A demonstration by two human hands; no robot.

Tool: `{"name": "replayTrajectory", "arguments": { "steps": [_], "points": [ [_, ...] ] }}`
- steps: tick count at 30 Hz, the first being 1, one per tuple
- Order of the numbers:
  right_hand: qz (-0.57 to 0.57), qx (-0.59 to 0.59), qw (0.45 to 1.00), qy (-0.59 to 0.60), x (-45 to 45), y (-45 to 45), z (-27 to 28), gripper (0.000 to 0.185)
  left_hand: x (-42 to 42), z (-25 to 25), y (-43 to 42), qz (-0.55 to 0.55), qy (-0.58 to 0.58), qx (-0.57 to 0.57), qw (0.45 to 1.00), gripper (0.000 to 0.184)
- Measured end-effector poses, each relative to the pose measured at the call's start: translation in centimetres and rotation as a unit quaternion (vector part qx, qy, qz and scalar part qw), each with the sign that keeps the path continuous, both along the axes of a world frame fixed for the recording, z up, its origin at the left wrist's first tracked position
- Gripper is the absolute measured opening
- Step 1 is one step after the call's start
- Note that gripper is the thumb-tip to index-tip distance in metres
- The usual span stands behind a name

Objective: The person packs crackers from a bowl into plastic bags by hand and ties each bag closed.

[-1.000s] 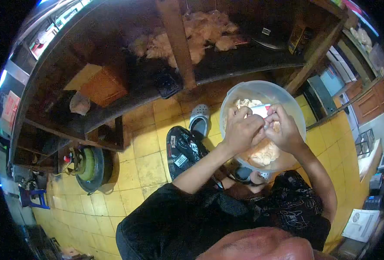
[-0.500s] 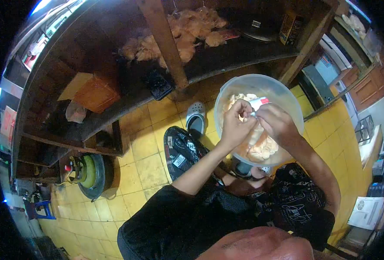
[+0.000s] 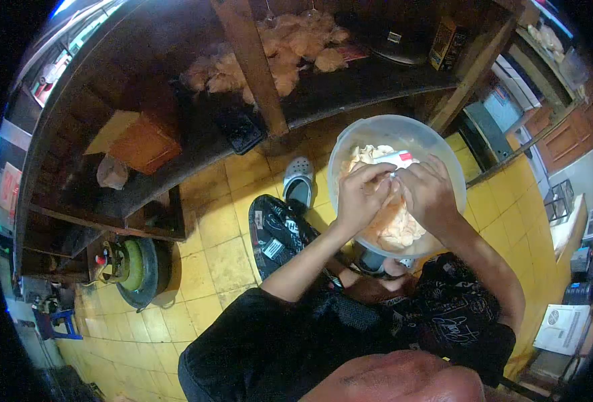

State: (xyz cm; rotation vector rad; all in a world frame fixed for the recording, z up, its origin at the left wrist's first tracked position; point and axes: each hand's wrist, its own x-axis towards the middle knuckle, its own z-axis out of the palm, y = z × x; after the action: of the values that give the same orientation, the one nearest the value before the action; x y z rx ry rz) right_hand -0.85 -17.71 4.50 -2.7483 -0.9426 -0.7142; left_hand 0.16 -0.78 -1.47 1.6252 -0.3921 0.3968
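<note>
A translucent plastic tub [image 3: 453,214] is in front of me, with pale, crinkled pieces [image 3: 401,228] inside. A white object with a red end [image 3: 403,158] lies among them, partly covered by my fingers. My left hand [image 3: 364,195] is closed in a pinch above the tub. Right beside it, my right hand [image 3: 433,194] is closed too, and the fingertips of both meet. A small whitish bit shows between them, too small to name.
Peach-coloured filled bags [image 3: 289,50] are piled on a dark wooden shelf [image 3: 370,94], near an opened cardboard box [image 3: 145,144]. On the yellow tiled floor are a grey clog [image 3: 299,184], a black patterned bag [image 3: 276,231] and a green gas cylinder [image 3: 133,264].
My fingers stay pinched together over the tub, and my right hand has turned slightly, with its knuckles higher. The view has shifted a little.
</note>
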Motion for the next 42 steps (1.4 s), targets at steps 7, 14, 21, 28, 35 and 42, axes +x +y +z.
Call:
{"name": "replayTrajectory", "arguments": {
  "steps": [7,14,21,28,35,42],
  "points": [
    [-0.017,0.099,0.994,0.046,0.4,-0.2,-0.6,0.008,-0.3,-0.2,-0.3,-0.015,-0.080,0.047,0.996,0.024],
    [-0.028,0.312,0.923,0.223,0.2,-0.5,0.5,0.010,-0.2,0.1,0.0,0.025,-0.159,0.154,0.975,0.021],
    [0.002,0.333,0.913,0.234,0.3,-1.0,0.2,0.011,-0.7,-0.2,-0.2,0.027,-0.125,0.169,0.977,0.017],
    [-0.041,0.386,0.842,0.374,0.4,-2.2,-0.8,0.013,-0.5,-1.5,-0.6,-0.024,-0.114,0.203,0.972,0.015],
    [-0.042,0.482,0.754,0.444,0.7,-3.1,-2.0,0.042,3.7,1.3,3.9,0.193,-0.161,0.032,0.967,0.019],
    [-0.074,0.167,0.871,0.456,0.2,-5.4,-6.8,0.055,4.5,0.4,5.0,0.100,-0.081,0.114,0.985,0.027]
  ]
}}
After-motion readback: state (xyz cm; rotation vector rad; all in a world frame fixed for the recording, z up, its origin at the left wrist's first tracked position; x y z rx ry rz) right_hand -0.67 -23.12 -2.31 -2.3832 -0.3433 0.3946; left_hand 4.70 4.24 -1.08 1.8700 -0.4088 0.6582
